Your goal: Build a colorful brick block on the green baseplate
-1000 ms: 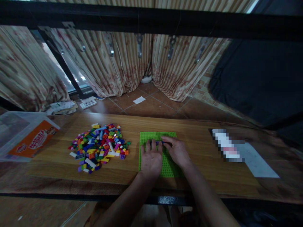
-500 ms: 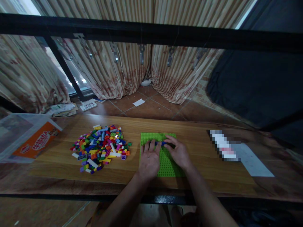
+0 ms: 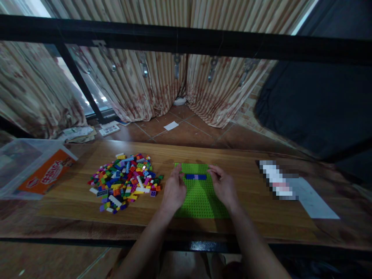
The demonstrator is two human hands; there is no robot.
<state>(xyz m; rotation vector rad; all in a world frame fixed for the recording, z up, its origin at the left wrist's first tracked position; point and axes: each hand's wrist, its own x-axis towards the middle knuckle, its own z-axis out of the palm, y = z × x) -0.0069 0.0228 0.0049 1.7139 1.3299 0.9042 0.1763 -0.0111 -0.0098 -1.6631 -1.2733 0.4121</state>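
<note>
A bright green baseplate [image 3: 200, 195] lies flat on the wooden table [image 3: 250, 205]. Near its far edge sits a short row of blue bricks with a purple one in the middle [image 3: 195, 177]. My left hand [image 3: 173, 190] rests on the plate's left edge, fingers loosely curled toward the row. My right hand [image 3: 223, 185] lies at the plate's right edge, fingertips just right of the row. Neither hand holds a brick. To the left lies a pile of several loose coloured bricks [image 3: 124, 181].
A clear plastic bag with an orange printed sheet [image 3: 43, 174] sits at the table's left end. A white paper [image 3: 314, 197] and a blurred-out item [image 3: 277, 179] lie at the right. A black bar [image 3: 186, 38] crosses overhead; curtains and tiled floor lie beyond.
Both hands have drawn apart from the middle of the plate to its two sides. The blue and purple brick row, covered before, now shows.
</note>
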